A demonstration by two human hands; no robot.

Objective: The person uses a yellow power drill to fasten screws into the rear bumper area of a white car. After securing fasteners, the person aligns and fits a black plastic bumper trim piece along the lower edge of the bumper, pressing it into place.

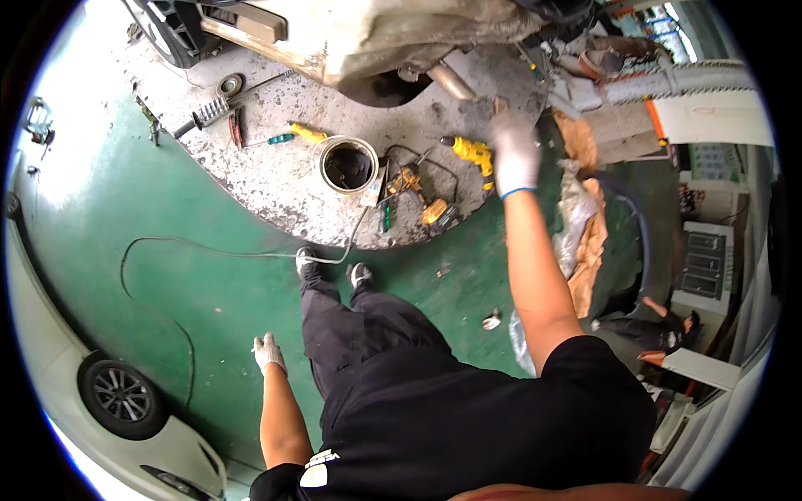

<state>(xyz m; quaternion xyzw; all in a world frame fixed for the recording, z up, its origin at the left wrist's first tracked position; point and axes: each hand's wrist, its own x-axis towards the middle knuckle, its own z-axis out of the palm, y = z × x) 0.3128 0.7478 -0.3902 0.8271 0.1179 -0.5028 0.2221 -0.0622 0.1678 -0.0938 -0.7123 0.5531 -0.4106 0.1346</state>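
Note:
My right hand [513, 159], in a white work glove with a blue cuff, reaches forward over the right edge of a worn round platform [276, 188]. It is smeared by motion, so its grip does not show. Just left of it lies a yellow power tool [474, 156]. Beyond its fingers, a metal pipe [452, 82] sticks out from the car body [376, 42]. My left hand [269, 352], also gloved, hangs low beside my leg over the green floor, with fingers partly stretched and nothing visible in them.
On the platform stand an open can [348, 165], a yellow-black cordless drill [413, 188], red-handled pliers [237, 128] and a tape roll [229, 84]. A cable [209, 246] crosses the floor. A white car [109, 434] is at left; another person [660, 330] is at far right.

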